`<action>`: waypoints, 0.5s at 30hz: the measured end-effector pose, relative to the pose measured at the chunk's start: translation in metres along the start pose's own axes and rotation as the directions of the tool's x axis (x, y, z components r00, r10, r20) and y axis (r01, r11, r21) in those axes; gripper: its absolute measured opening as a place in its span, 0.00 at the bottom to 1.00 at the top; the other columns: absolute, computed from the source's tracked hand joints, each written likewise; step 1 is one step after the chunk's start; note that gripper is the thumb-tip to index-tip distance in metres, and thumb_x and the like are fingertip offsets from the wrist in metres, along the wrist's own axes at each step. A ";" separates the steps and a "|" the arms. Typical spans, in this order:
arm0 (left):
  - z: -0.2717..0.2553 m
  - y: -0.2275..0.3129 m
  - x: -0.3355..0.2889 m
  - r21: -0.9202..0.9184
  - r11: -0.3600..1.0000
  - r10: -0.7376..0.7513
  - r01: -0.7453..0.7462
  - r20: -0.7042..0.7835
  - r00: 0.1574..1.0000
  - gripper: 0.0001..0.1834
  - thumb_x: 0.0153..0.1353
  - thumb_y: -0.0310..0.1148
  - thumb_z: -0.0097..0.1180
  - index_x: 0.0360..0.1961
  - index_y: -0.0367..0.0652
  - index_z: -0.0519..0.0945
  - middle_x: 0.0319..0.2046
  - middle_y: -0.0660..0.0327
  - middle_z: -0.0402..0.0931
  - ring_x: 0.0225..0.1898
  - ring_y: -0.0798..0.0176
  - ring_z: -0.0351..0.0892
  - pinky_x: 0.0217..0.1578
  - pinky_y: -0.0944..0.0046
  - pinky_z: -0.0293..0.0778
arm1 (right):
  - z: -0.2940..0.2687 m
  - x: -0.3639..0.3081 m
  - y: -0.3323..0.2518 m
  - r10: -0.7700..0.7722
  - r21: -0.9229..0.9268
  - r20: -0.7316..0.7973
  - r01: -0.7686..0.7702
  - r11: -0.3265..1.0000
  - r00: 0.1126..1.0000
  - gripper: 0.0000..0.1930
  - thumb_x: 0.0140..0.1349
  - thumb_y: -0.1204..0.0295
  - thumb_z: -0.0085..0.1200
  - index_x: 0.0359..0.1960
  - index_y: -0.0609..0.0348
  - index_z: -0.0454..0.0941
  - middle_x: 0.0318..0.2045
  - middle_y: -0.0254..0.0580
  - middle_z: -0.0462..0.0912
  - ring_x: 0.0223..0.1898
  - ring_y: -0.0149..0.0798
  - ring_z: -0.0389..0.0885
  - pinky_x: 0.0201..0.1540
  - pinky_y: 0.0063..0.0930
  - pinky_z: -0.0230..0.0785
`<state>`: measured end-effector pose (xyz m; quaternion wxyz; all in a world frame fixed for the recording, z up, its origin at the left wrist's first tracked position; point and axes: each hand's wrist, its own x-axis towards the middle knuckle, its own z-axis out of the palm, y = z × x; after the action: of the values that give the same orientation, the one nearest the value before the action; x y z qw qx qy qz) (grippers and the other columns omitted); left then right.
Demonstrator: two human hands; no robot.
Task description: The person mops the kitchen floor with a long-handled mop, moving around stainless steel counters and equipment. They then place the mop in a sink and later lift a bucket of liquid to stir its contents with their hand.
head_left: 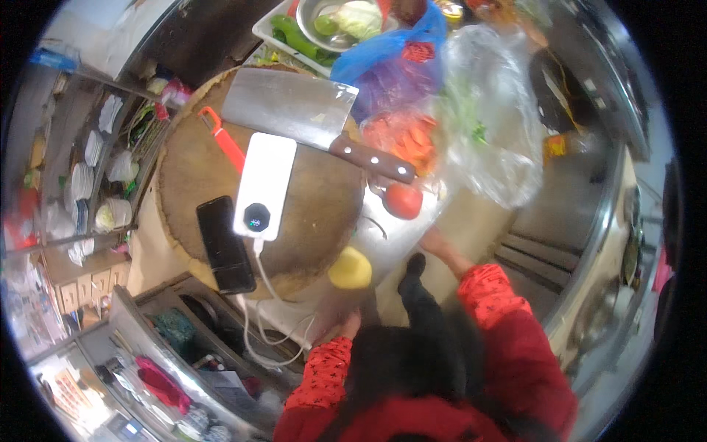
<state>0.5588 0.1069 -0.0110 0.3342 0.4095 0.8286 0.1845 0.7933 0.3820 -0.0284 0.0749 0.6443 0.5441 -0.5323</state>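
Note:
My left hand [349, 325] is at the near edge of the counter, below a peeled yellow potato [350, 269]; its fingers are blurred. Close to a red tomato [403, 201], my right hand [436, 241] rests by the counter's right edge, its fingers too indistinct to read. A cleaver [291, 107] with a brown riveted handle lies across the far part of a round wooden chopping block [317, 214]. On the block are also a white power bank [266, 177] with a cable, a black phone [224, 247] and a red-handled tool [227, 144], partly covered by the power bank.
Beyond the block, a blue plastic bag [394, 55], sliced carrots [412, 144] in plastic and a clear bag [493, 110] with greens crowd the counter. A metal bowl [303, 22] holds vegetables. Shelves with stacked plates [82, 181] stand at left. The white cable [254, 346] hangs over the near edge.

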 end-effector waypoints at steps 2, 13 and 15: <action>0.030 -0.005 0.044 -0.005 0.999 -0.045 0.045 -0.049 0.998 0.16 0.60 0.37 0.52 0.44 0.37 0.77 0.35 0.42 0.79 0.41 0.38 0.78 0.44 0.49 0.73 | 0.026 0.049 0.009 -0.030 -0.021 0.023 0.030 0.999 0.999 0.19 0.57 0.70 0.55 0.50 0.64 0.73 0.43 0.51 0.80 0.45 0.47 0.79 0.49 0.35 0.70; 0.076 -0.022 0.181 -0.007 0.982 -0.187 0.187 -0.123 0.975 0.17 0.60 0.38 0.52 0.44 0.35 0.77 0.35 0.40 0.79 0.41 0.37 0.78 0.43 0.48 0.73 | 0.092 0.153 0.026 -0.256 0.116 -0.042 0.260 0.959 0.966 0.20 0.56 0.73 0.53 0.51 0.64 0.71 0.44 0.54 0.79 0.47 0.51 0.77 0.50 0.37 0.69; 0.078 -0.025 0.193 -0.009 0.982 -0.188 0.188 -0.133 0.973 0.18 0.60 0.38 0.52 0.44 0.34 0.77 0.35 0.40 0.79 0.41 0.37 0.78 0.43 0.48 0.73 | 0.088 0.142 0.040 -0.293 0.185 -0.060 0.299 0.936 0.954 0.20 0.56 0.73 0.53 0.51 0.65 0.71 0.45 0.54 0.79 0.48 0.51 0.77 0.51 0.37 0.69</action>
<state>0.5146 0.2496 -0.1585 0.2932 0.3166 0.8845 0.1773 0.7490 0.3947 -0.1938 -0.0771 0.5675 0.5821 -0.5772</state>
